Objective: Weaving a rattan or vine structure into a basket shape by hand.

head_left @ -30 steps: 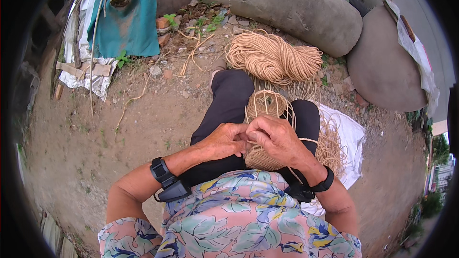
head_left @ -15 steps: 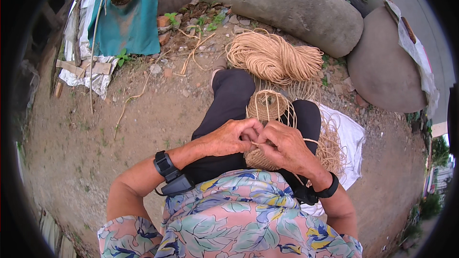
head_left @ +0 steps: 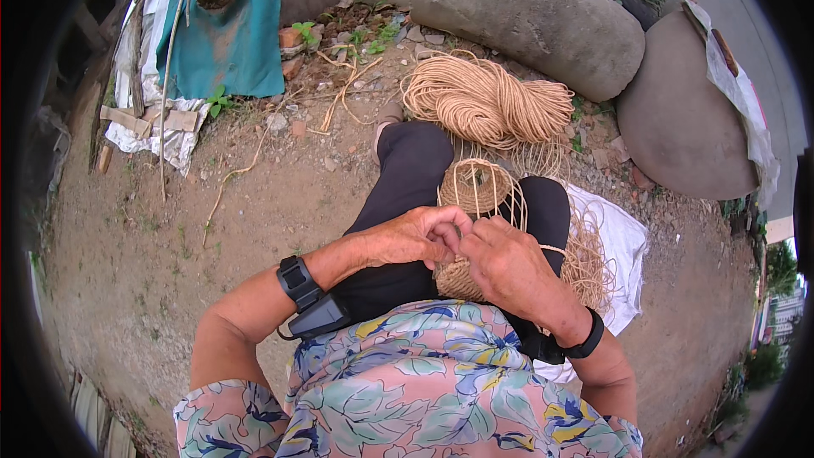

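A partly woven basket (head_left: pixel 459 280) of tan straw cord rests in my lap between my thighs. Its tight weave shows beneath my hands, and bare upright strands (head_left: pixel 476 190) run across the opening on its far side. At the near rim my left hand (head_left: pixel 417 236) is closed, thumb and fingertips pinched on cord. Right beside it, almost touching, my right hand (head_left: pixel 515 270) also pinches cord with its fingers curled down over the weave. Between the fingertips the cord is mostly hidden. One strand (head_left: pixel 553 249) sticks out to the right past my right hand.
A thick coil of tan cord (head_left: pixel 487 102) lies beyond my knees. Looser cord (head_left: pixel 588 263) spills over a white sack (head_left: pixel 626 288) at my right. Farther off are a grey concrete cylinder (head_left: pixel 526 21), a rounded grey slab (head_left: pixel 682 110) and a teal cloth (head_left: pixel 225 42).
My left fingers have lifted slightly and turned. My right fingers have curled in tighter, covering the piece of cord that showed between my hands. The basket stays in about the same place.
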A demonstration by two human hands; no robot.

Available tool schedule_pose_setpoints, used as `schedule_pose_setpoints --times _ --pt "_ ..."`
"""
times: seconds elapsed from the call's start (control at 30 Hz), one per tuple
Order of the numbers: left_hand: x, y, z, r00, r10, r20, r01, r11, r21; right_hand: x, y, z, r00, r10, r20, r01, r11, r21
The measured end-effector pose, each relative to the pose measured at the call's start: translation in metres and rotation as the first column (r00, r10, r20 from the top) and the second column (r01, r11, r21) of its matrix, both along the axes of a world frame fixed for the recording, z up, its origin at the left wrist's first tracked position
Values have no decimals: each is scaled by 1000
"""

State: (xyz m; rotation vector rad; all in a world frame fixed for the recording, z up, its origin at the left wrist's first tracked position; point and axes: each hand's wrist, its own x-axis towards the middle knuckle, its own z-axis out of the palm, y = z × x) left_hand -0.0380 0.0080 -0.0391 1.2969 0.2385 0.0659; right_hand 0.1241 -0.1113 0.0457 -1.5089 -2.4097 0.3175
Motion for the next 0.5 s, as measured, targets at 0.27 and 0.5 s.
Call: schedule_pose_setpoints --times 0.27,0.5 --pt "2 -3 3 997 41 -59 -36 996 83 -4 -1 -3 998 -29 59 27 999 31" --pt "5 -6 12 992 105 -72 -82 960 267 17 -1 -4 951 -104 -291 79 992 -95"
